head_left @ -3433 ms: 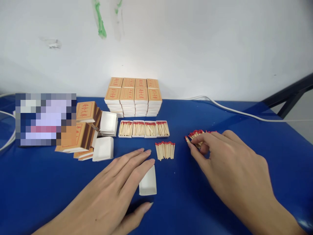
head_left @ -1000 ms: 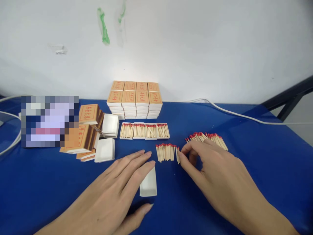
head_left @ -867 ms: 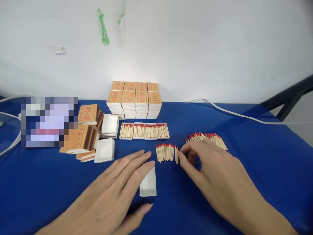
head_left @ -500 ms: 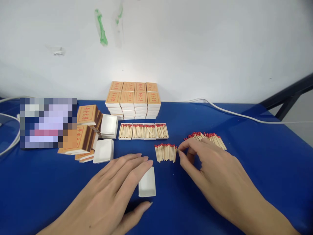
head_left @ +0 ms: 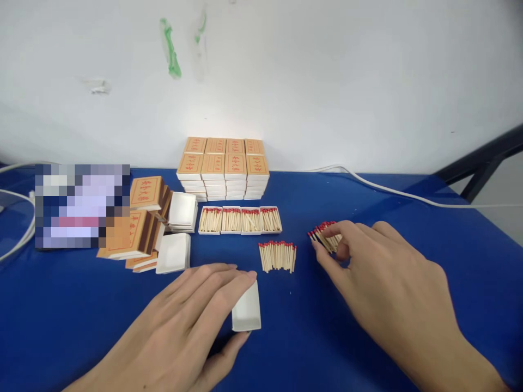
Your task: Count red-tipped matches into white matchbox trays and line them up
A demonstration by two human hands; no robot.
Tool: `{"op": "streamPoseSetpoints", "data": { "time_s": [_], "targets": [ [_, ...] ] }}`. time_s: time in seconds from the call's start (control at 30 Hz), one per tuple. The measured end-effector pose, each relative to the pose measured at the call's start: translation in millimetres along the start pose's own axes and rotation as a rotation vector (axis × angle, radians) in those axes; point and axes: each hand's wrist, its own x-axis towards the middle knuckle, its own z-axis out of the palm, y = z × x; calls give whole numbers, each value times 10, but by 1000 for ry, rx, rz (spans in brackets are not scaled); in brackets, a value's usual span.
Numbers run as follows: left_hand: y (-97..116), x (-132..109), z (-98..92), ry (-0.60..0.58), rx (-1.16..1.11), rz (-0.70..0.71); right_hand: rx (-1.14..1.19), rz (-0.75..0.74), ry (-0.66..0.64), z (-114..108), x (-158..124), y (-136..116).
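While left hand (head_left: 183, 321) spans tray (head_left: 247, 310), loose matches (head_left: 321, 230) rightward, at right fingertips (head_left: 323, 256)

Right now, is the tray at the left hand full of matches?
No, the tray at the left hand shows a bare white inside where the fingers leave it uncovered.

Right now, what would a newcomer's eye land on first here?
Probably the stacked orange matchboxes near the wall, toward the back of the blue table. Then the four match-filled trays in front of them, and the loose red-tipped matches fanned between left hand and right hand.
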Motion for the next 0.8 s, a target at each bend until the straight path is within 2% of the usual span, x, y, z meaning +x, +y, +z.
{"op": "streamPoseSetpoints", "data": {
  "time_s": [0.33,0.5,0.8],
  "targets": [
    [-25,18,-21,14,-26,-6,72,-8,-10,38,-16,1],
    [-20,3,-23,-27,-31,-18,94,12,-61,26,-21,5],
    [-4,-21,-6,-35,-6,-19,179,25,-74,14,-31,-5]
  ]
}}
